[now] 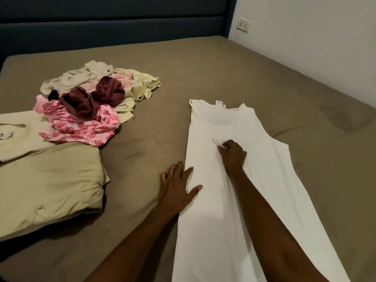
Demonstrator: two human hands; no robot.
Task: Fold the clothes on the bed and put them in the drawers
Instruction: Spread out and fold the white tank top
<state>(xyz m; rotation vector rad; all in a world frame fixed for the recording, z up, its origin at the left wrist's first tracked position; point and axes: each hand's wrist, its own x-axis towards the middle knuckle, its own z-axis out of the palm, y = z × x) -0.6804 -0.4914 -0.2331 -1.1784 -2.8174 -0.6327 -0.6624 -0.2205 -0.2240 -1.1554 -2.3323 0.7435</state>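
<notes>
On the taupe bed (223, 64), thin white tank top (264, 180) lying flat, left hand (175, 184) spread flat on its edge, right hand (232, 153) pinching a fabric wrinkle mid-chest

White tank top (254, 180) spread flat on bed (223, 68); right hand (233, 154) pinching its middle, left hand (176, 186) pressing the edge.
</notes>
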